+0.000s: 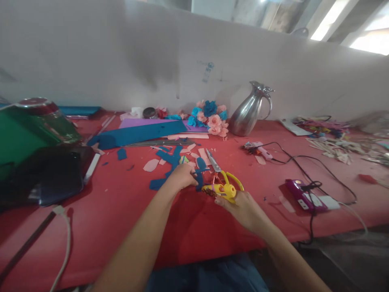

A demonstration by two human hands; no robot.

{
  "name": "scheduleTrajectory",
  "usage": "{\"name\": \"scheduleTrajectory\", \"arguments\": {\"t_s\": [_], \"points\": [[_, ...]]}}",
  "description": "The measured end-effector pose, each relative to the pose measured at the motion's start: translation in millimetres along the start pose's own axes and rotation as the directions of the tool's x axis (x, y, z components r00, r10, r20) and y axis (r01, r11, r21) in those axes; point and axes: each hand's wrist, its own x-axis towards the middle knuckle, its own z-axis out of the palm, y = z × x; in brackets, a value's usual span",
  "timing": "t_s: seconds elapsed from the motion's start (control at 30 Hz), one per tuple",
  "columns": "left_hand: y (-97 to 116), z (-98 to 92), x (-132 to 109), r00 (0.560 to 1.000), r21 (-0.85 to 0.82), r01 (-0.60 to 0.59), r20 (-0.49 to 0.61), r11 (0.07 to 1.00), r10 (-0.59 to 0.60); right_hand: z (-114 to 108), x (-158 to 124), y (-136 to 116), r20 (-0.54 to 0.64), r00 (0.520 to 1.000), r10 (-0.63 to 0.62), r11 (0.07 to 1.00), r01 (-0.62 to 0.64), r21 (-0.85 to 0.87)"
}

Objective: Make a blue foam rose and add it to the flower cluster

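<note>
My left hand is closed, its fingertips pinching a small blue paper piece just above the table. Fingers of my right hand wrap round the handle of a yellow glue gun, whose nozzle end points left toward that piece. Dark brown residue hangs under its front. Directly behind the gun lie scissors with yellow handles, blades pointing away. Blue paper scraps and pink paper scraps surround my left hand.
Blue and pink paper flowers and a metal jug stand by the wall. A blue paper strip lies at back left. To the right are a pink glue gun, black cables and a purple power strip. A dark tablet-like object sits left.
</note>
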Motion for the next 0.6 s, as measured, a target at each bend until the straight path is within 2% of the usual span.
{"name": "scheduleTrajectory", "arguments": {"t_s": [0.2, 0.33, 0.6], "points": [[0.6, -1.0, -1.3, 1.0, 0.007, -0.007, 0.013, 1.0, 0.007, -5.3, -2.5, -0.4, 0.024, 0.999, 0.048, 0.999, -0.048, 0.008], [1.1, -0.8, -1.2, 1.0, -0.002, -0.007, -0.004, 1.0, 0.007, -4.8, -3.4, 3.3, 0.0, 0.998, 0.061, 0.997, -0.061, -0.043], [-0.8, 0.5, 0.3, 1.0, 0.003, -0.005, 0.007, 1.0, 0.005, -2.4, 2.1, -4.0, 0.01, 0.999, -0.035, 0.999, 0.035, -0.008]]}}
